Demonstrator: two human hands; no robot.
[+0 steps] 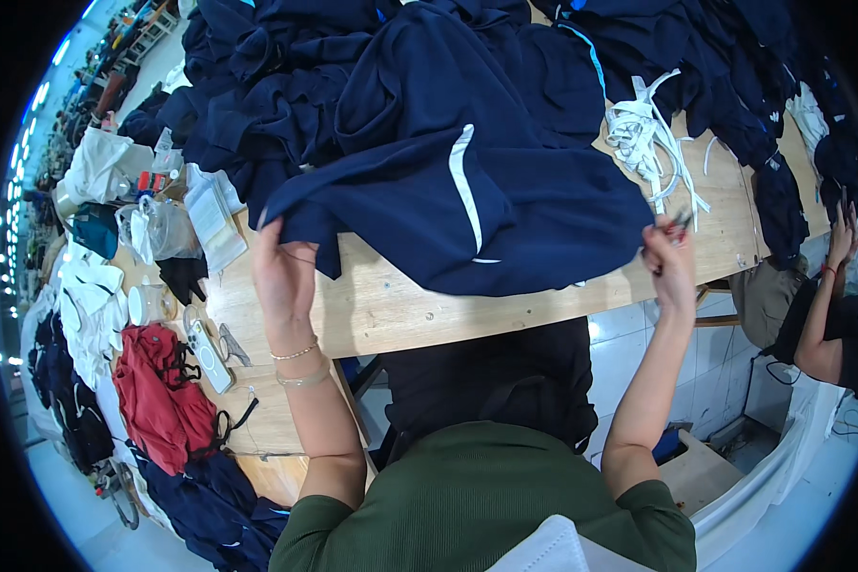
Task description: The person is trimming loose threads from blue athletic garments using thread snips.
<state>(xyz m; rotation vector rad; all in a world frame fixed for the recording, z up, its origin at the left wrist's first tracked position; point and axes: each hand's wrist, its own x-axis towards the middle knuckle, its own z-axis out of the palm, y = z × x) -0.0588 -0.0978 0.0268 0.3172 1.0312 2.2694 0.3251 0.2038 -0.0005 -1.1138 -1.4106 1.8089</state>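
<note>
A dark navy garment piece with a curved white stripe is stretched between my hands over the table's near edge. My left hand is closed on its left end, the fingers partly hidden by the cloth. At the right end, my right hand is closed at the garment's edge. A small dark-and-red tool, perhaps thread snips, sticks out of the right hand; it is blurred. Behind the stretched piece lies a large heap of navy garments.
The wooden table holds tangled white strips at the right. Plastic bags, a clear jar, a phone and a red bag are at the left. A co-worker's arm shows at far right.
</note>
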